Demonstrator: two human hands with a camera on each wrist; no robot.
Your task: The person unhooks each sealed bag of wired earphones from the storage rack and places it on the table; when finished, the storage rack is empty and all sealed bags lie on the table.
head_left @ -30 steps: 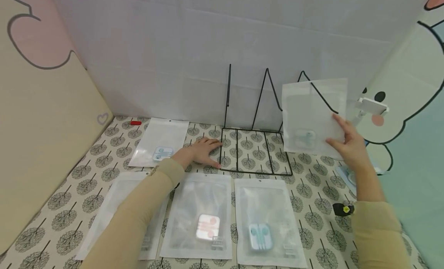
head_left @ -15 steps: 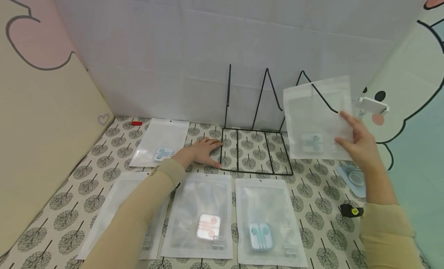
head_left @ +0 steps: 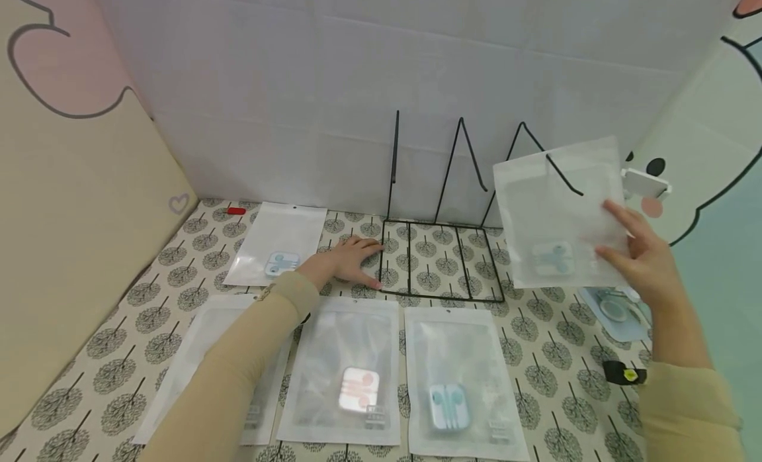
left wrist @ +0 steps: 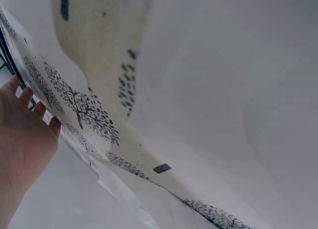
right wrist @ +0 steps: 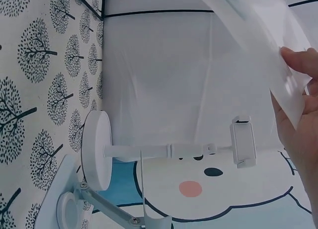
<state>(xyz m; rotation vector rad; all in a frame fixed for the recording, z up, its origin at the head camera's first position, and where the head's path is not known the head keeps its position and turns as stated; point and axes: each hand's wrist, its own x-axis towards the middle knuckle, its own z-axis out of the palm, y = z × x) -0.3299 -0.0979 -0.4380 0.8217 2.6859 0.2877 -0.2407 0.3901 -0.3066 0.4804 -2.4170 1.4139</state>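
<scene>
My right hand pinches the right edge of a frosted zip bag holding a light-blue earphone set, raised and tilted at the right. The black wire rack stands against the back wall, and its rightmost prong crosses the front of that bag in the head view. In the right wrist view, the thumb and fingers hold the bag by its edge. My left hand rests with spread fingers at the left side of the rack's base. The left wrist view shows that hand with fingertips by the black wire.
In the front row lie zip bags with pink earphones and blue earphones, plus one partly under my left arm. Another bag lies back left, near a small red object. A light-blue stand with a white phone holder is right.
My right hand has moved right and slightly down with the bag, which has tilted more. The left hand stays at the rack's base.
</scene>
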